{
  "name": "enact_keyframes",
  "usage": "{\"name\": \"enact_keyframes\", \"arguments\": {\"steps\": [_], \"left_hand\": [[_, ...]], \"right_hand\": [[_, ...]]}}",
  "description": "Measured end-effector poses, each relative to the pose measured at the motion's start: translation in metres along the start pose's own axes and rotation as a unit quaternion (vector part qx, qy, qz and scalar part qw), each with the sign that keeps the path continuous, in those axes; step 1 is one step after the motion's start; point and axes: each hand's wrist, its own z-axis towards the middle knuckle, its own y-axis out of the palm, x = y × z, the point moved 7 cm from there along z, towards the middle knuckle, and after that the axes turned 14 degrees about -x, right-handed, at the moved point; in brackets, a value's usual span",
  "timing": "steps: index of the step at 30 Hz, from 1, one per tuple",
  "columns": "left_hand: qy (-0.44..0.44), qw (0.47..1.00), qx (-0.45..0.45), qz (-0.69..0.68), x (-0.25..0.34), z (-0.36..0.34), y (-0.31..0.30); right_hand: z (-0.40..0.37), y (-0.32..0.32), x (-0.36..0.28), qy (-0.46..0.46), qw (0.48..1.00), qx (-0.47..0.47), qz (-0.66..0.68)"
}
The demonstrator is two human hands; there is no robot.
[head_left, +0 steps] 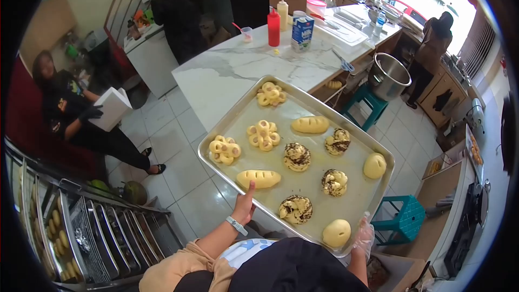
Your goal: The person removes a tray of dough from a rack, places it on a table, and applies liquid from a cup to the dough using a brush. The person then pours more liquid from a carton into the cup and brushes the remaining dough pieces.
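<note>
A metal baking tray (354, 203) is held out in front of me, tilted in view. My left hand (245, 207) grips its near left edge, thumb on top. At the near right corner, my right hand (363, 236), in a clear plastic glove, is closed around the rim; its lower fingers are hidden. Pale shaped dough pieces lie spread over the tray: three flower-shaped buns (263, 135), two slashed oblong rolls (259, 179), several dark-speckled twisted buns (296, 209) and two smooth round buns (336, 233). The nearest oblong roll sits beside my left thumb.
Beyond the tray stands a marble-topped counter (216, 70) with a red squeeze bottle (273, 28), milk carton (303, 33) and scissors (344, 62). A steel pot (390, 75) rests on a green stool (365, 105). A tray rack (102, 238) is left; several people stand around.
</note>
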Motion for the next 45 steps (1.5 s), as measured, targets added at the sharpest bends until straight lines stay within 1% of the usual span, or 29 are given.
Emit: {"name": "enact_keyframes", "arguments": {"steps": [1, 3, 4, 6, 7, 9, 11, 12, 15, 17, 18, 20, 22, 23, 24, 26, 28, 31, 33, 34, 35, 37, 38, 39, 41, 42, 43, 44, 45], "left_hand": [[0.004, 1.000, -0.002, 0.002, 0.009, 0.003, -0.014], [0.020, 1.000, -0.009, -0.011, 0.031, 0.008, -0.039], [0.054, 0.998, -0.013, -0.003, 0.037, 0.014, -0.044], [0.051, 0.999, -0.010, 0.000, 0.057, 0.019, -0.063], [0.046, 0.999, -0.005, -0.001, 0.063, 0.023, -0.070], [0.046, 0.998, -0.017, 0.048, 0.094, 0.036, -0.090], [-0.037, 0.990, -0.063, 0.119, 0.119, 0.049, -0.104], [-0.035, 0.977, -0.061, 0.199, 0.136, 0.057, -0.108], [-0.141, 0.925, -0.140, 0.323, 0.173, 0.085, -0.121], [-0.140, 0.920, -0.139, 0.339, 0.205, 0.099, -0.118], [-0.131, 0.915, -0.137, 0.357, 0.221, 0.108, -0.115], [-0.140, 0.917, -0.119, 0.353, 0.237, 0.123, -0.125], [-0.130, 0.923, -0.091, 0.351, 0.254, 0.136, -0.131], [-0.133, 0.922, -0.093, 0.352, 0.263, 0.141, -0.132], [-0.125, 0.920, -0.091, 0.360, 0.274, 0.146, -0.134], [-0.131, 0.926, -0.078, 0.345, 0.299, 0.160, -0.134], [-0.129, 0.931, -0.079, 0.333, 0.315, 0.171, -0.140], [-0.109, 0.938, -0.084, 0.320, 0.341, 0.197, -0.146], [-0.127, 0.955, -0.074, 0.256, 0.341, 0.210, -0.162], [-0.139, 0.940, -0.131, 0.283, 0.343, 0.212, -0.166], [-0.156, 0.920, -0.188, 0.307, 0.346, 0.212, -0.171], [-0.270, 0.850, -0.253, 0.375, 0.371, 0.186, -0.157], [-0.237, 0.829, -0.305, 0.406, 0.398, 0.185, -0.141], [-0.203, 0.802, -0.361, 0.430, 0.419, 0.183, -0.129], [-0.078, 0.828, -0.370, 0.413, 0.483, 0.208, -0.078], [-0.017, 0.834, -0.344, 0.430, 0.510, 0.238, -0.065], [0.046, 0.835, -0.317, 0.447, 0.537, 0.271, -0.049], [0.110, 0.834, -0.272, 0.467, 0.558, 0.307, -0.030], [0.146, 0.822, -0.271, 0.479, 0.570, 0.355, -0.020]], "right_hand": [[0.005, 0.012, 0.000, -0.003, 1.000, 0.001, 0.003], [0.017, 0.039, 0.008, 0.034, 0.996, -0.008, -0.076], [0.014, 0.051, -0.009, 0.036, 0.997, -0.008, -0.068], [0.001, 0.082, -0.051, 0.071, 0.992, -0.004, -0.101], [0.003, 0.094, -0.048, 0.072, 0.993, 0.000, -0.093], [0.002, 0.121, -0.047, 0.074, 0.992, 0.017, -0.105], [-0.002, 0.146, -0.052, 0.071, 0.994, 0.027, -0.083], [0.000, 0.158, -0.065, 0.080, 0.995, 0.029, -0.048], [0.019, 0.186, -0.076, 0.104, 0.994, 0.028, 0.001], [0.062, 0.194, -0.045, 0.122, 0.991, 0.019, -0.053], [0.068, 0.202, -0.059, 0.131, 0.989, 0.005, -0.068], [0.075, 0.227, -0.095, 0.140, 0.987, -0.007, -0.080], [0.084, 0.244, -0.121, 0.142, 0.979, 0.011, -0.144], [0.098, 0.251, -0.110, 0.146, 0.979, 0.014, -0.144], [0.119, 0.260, -0.092, 0.128, 0.986, 0.012, -0.102], [0.134, 0.269, -0.109, 0.130, 0.989, 0.010, -0.070], [0.131, 0.288, -0.161, 0.139, 0.966, 0.029, -0.215], [0.154, 0.315, -0.163, 0.127, 0.970, 0.042, -0.202], [0.162, 0.336, -0.173, 0.130, 0.968, 0.055, -0.206], [0.163, 0.342, -0.175, 0.138, 0.963, 0.064, -0.221], [0.168, 0.347, -0.159, 0.142, 0.963, 0.068, -0.218], [0.184, 0.364, -0.128, 0.107, 0.978, 0.096, -0.153], [0.172, 0.374, -0.161, 0.143, 0.978, 0.053, -0.139], [0.162, 0.385, -0.177, 0.147, 0.977, 0.067, -0.138], [0.150, 0.394, -0.196, 0.170, 0.968, 0.069, -0.174], [0.148, 0.400, -0.201, 0.179, 0.968, 0.039, -0.173], [0.148, 0.401, -0.197, 0.186, 0.966, 0.046, -0.172], [0.147, 0.404, -0.198, 0.132, 0.969, 0.074, -0.196], [0.145, 0.408, -0.201, 0.080, 0.967, 0.104, -0.217]]}}
